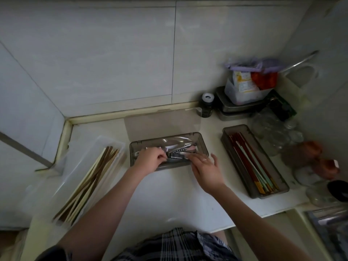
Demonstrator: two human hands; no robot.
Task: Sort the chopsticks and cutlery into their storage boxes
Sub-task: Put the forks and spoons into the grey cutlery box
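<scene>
We see shiny metal cutlery (178, 154) lying in a grey box (204, 147) near the middle of the counter (165, 187), toward the back edge. The box's clear lid (162, 125) stands open behind it, leaning toward the wall.

Both of our hands are at this box. Our left hand (150, 160) is over the left part of the box, and its fingers are curled around some of the cutlery. Our right hand (206, 169) is at the front right part of the box. Its fingers are stretched out and spread, with the tips touching the cutlery. We cannot tell if it grips any piece.

Near the left edge of the counter sits a clear box (116, 143) with wooden chopsticks (88, 185) lying in it, well apart from our hands. To the right sits another grey box (235, 129) with red, green and yellow chopsticks (252, 162) inside, near our right hand but not touching it.

In the back right corner of the counter there are metal tins (233, 108), a tub of packets (244, 91), a dark jar (207, 104) and glass jars (273, 132)
</scene>
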